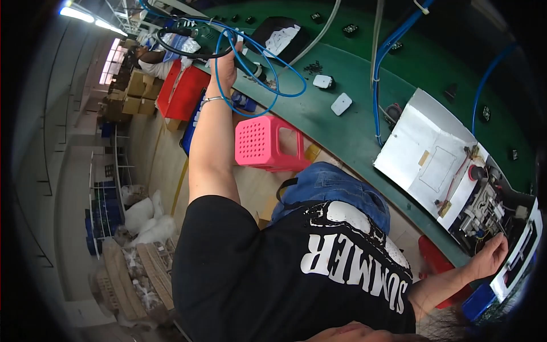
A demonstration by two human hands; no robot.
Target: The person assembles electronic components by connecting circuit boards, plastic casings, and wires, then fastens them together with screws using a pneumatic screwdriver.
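My left hand [225, 67] is stretched out to the far left end of the green bench. Its fingers are curled, and what they hold cannot be made out behind a loop of blue air hose [277, 91] and a black cable [188, 55]. Close by lies a black tray [263, 35] with white scraps in it. At the right, my right hand [491, 256] is closed, fingertips together, beside a machine with an exposed metal mechanism [484, 208]. Anything pinched there is too small to see. A white panel [427, 154] adjoins the mechanism.
Two small white-topped parts [342, 104] lie mid-bench near scattered black bits [313, 68]. Small black parts [350, 28] sit along the green belt beyond. A pink stool [256, 142] and red bin [181, 91] stand left of me. Blue hoses [377, 85] hang over the bench.
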